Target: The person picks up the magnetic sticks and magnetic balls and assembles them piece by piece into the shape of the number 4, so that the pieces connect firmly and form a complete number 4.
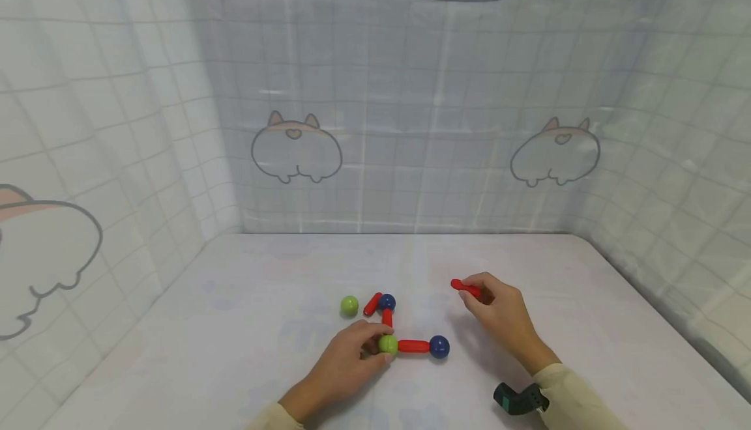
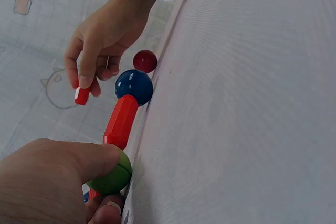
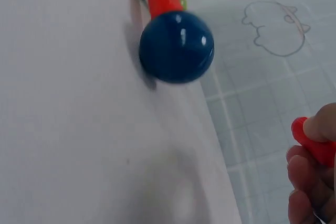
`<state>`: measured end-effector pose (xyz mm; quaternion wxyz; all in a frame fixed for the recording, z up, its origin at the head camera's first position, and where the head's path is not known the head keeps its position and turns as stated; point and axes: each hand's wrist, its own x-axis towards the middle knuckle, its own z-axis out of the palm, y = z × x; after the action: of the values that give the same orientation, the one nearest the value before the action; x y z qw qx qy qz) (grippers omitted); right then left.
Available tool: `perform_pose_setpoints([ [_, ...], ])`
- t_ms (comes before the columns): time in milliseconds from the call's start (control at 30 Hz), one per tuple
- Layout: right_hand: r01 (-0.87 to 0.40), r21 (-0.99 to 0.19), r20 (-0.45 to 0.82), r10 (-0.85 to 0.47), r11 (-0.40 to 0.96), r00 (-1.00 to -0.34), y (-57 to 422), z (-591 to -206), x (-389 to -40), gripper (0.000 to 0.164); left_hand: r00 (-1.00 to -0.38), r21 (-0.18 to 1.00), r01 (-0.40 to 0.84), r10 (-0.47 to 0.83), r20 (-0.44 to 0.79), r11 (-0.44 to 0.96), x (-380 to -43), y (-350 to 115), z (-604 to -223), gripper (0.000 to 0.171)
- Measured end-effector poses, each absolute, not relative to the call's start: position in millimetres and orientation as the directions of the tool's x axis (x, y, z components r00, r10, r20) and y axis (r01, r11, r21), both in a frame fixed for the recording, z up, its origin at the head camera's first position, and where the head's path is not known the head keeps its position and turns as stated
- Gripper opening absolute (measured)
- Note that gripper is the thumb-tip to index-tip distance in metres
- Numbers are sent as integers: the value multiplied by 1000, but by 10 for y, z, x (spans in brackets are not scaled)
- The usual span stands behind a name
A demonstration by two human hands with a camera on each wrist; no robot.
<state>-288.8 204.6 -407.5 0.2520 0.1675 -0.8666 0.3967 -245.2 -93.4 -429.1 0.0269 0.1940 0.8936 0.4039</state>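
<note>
My left hand (image 1: pixel 352 352) pinches a green ball (image 1: pixel 388 345) between thumb and fingers, low over the table. From that ball a red rod (image 1: pixel 413 346) runs right to a blue ball (image 1: pixel 439 347). Another red rod (image 1: pixel 387 317) leads away from it to a second blue ball (image 1: pixel 386 302), partly covered by my fingers. Off to the right, my right hand (image 1: pixel 503 313) holds a loose red rod (image 1: pixel 466 287) above the table, thumb against fingertips. The left wrist view also shows this rod (image 2: pixel 82 95), one end poking out below the fingers.
A further red rod (image 1: pixel 373 303) lies right beside the far blue ball, with a loose green ball (image 1: pixel 349 305) to its left. In the left wrist view a dark red ball (image 2: pixel 145 61) sits beyond the near blue ball. Patterned curtains (image 1: pixel 387 91) enclose the white table (image 1: pixel 205 326).
</note>
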Motion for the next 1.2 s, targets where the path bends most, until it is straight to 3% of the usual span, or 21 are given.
perform_pose_setpoints([
  [167,-365,-754,432,-6,546,-902,1944,-4037,-2832,17,-923,729,325,369,107,602,-2463,-942,-4310,39],
  [333,-255,-831,320,51,494,-946,1843,-4053,-2785,16,-924,739,314,370,95,596,-2463,-939,-4325,39],
  [500,-203,-874,225,-2,441,-974,1740,-4065,-2742,16,-927,737,306,365,85,602,-2453,-931,-4321,39],
  [700,-257,-813,250,-86,523,-964,1716,-4083,-2740,29,-924,724,320,369,97,611,-2456,-930,-4307,39],
  [867,-255,-760,261,-80,597,-962,1744,-4129,-2753,23,-920,724,331,378,105,605,-2462,-922,-4307,39],
  [1000,-236,-789,241,-68,568,-968,1735,-4159,-2763,29,-920,728,325,379,97,603,-2458,-922,-4307,39],
  [1200,-230,-879,207,-99,418,-973,1726,-4174,-2784,40,-917,731,333,384,104,596,-2469,-934,-4305,39],
])
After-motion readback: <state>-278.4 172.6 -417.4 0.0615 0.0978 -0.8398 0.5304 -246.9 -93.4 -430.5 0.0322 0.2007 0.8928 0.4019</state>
